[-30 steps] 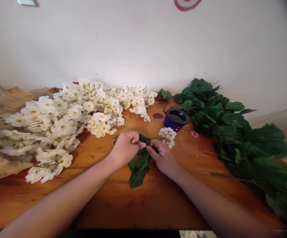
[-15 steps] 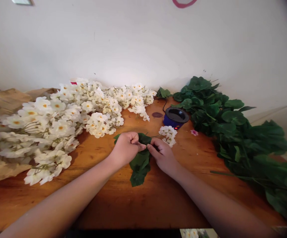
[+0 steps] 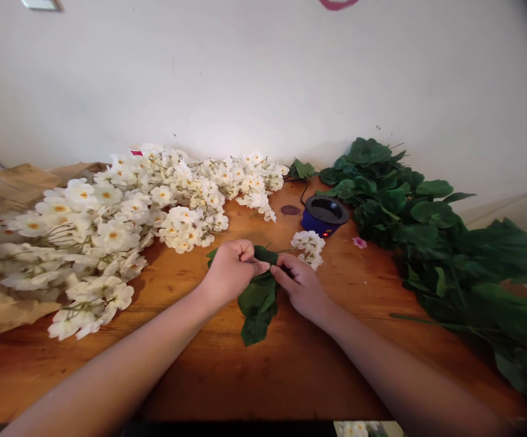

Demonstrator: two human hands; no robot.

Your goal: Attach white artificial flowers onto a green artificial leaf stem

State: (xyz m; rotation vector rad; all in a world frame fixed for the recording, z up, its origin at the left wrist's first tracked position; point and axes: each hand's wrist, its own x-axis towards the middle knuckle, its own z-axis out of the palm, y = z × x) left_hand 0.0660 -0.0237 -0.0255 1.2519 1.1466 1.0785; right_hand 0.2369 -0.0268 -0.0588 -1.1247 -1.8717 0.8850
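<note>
Both hands meet at the middle of the wooden table, thumbs nearly touching. My left hand (image 3: 232, 267) is closed in a pinch on a sprig of green artificial leaves (image 3: 257, 303), which hangs down below the fingers. My right hand (image 3: 297, 282) pinches the same sprig from the other side; the exact spot gripped is hidden by the fingers. A small bunch of white artificial flowers (image 3: 309, 247) lies just beyond my right hand, with a thin stem running toward the leaves.
A blue pot with a black bowl (image 3: 324, 215) and a lit red light stands behind the right hand. White flowers (image 3: 113, 233) are heaped at left over brown paper (image 3: 13, 309). Green leaves (image 3: 431, 212) pile up at right. A tiny pink flower (image 3: 359, 243) lies on the table (image 3: 190, 376).
Almost nothing differs. Both hands keep their pinch on the leaf sprig, and its lower leaves have shifted very slightly. The whole view has moved a little.
</note>
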